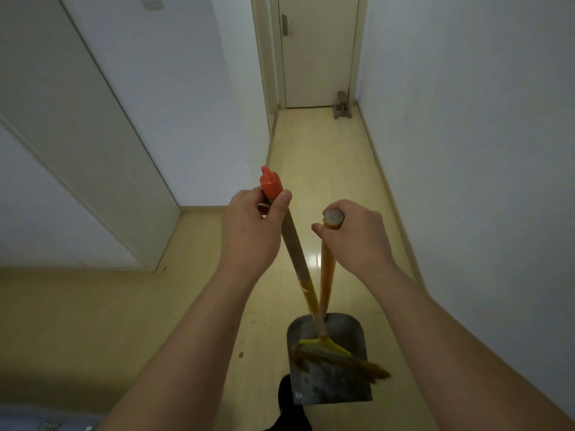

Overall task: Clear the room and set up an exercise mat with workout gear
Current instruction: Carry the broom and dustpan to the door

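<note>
Standing in a narrow hall w/ a pale shiny floor (pixel 311 169). Holding a broom (pixel 295 253) in the L hand (pixel 249 231), fingers & thumb curled tight round the stick just under its red cap (pixel 270 185). Holding a dustpan (pixel 336 384) in the R hand (pixel 354 234), fingers wrapped tight round the very top of its orange stick (pixel 327 275), w/ the grey tip poking out above the fist. Both hands up in front, near each other but not touching. Two sticks crossing lower down, just above the pan. Brush end (pixel 329 353) of the broom, yellow on top w/ brown hairs, down low & lying across the grey pan. Can't tell if the pan touches the floor or hangs just over it. Dark shoe (pixel 284 396) just L of the pan, partly hidden behind it. Shut pale door (pixel 320 51) at the far end of the hall. Small grey thing (pixel 341 105) on the floor by the door's R corner, too small to tell what. White walls on both sides, & a big pale panel (pixel 77 135) along the L wall.
</note>
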{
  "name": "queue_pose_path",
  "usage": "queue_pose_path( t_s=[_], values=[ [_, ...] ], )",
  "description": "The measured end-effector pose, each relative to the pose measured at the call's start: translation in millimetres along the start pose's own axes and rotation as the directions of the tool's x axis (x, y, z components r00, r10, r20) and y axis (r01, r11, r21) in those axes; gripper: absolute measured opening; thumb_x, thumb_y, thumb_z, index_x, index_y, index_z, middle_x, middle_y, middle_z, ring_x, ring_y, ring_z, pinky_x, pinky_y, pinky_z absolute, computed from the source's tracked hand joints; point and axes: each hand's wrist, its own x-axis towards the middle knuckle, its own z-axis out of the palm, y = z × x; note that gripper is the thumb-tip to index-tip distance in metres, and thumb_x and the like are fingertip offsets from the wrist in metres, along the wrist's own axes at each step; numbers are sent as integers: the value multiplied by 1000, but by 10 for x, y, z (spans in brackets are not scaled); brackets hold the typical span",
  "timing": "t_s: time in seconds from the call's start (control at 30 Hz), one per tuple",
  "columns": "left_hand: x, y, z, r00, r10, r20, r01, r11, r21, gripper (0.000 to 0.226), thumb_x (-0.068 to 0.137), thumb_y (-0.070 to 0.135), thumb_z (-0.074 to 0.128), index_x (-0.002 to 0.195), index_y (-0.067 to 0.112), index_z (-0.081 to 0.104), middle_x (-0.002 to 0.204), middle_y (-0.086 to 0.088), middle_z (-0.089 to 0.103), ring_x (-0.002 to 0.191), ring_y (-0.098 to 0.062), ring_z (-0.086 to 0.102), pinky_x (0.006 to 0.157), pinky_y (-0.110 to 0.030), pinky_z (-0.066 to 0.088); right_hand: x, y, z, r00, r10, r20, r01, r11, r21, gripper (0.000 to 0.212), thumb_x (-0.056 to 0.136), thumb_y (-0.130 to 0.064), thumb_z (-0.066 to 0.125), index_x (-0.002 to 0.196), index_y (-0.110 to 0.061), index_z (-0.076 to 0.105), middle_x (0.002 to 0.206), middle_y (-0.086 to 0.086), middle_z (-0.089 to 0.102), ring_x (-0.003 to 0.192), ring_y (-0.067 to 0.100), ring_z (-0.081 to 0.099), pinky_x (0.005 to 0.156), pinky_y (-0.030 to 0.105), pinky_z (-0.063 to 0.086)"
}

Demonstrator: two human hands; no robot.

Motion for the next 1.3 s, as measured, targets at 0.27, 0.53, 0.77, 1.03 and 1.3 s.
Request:
queue_pose_path(
  t_s=[0.27,0.53,0.77,1.03,1.3],
  values=[
    [1546,-27,385,991,64,115,-61,998,-24,32,93,53,57,108,27,68,99,11,67,92,-9,65,89,-37,56,1449,-8,137,994,94,-62,-95,995,-23,34,87,-40,75,116,-27,64,95,-14,58,84,6,58,65,8,38],
    [2882,126,1110,978,129,162,-123,991,-46,19,93,46,62,106,35,56,94,22,59,86,4,57,76,-13,41,2832,235,253,983,134,-122,-132,991,19,35,87,-39,76,117,-26,63,99,-12,61,87,7,59,72,13,45],
    [3952,353,1780,985,122,119,-122,993,-9,18,93,48,61,104,37,54,89,28,55,85,3,58,77,-14,42,4086,515,249,992,88,-87,-86,996,31,34,88,-40,75,116,-26,64,99,-12,63,84,6,59,67,7,41],
    [5001,455,2326,994,108,35,-108,994,-6,18,93,48,61,105,35,58,93,21,63,87,1,61,84,-22,50,5442,687,280,998,33,-45,-31,999,38,33,87,-40,75,116,-27,64,98,-14,63,84,5,58,67,6,38],
    [6272,392,2987,993,111,45,-107,991,-76,20,92,48,62,106,34,59,96,15,67,92,-7,65,88,-38,59,6804,980,444,998,13,-66,-12,1000,10,33,86,-40,76,114,-26,65,96,-14,62,84,5,58,68,9,41]
  ],
)
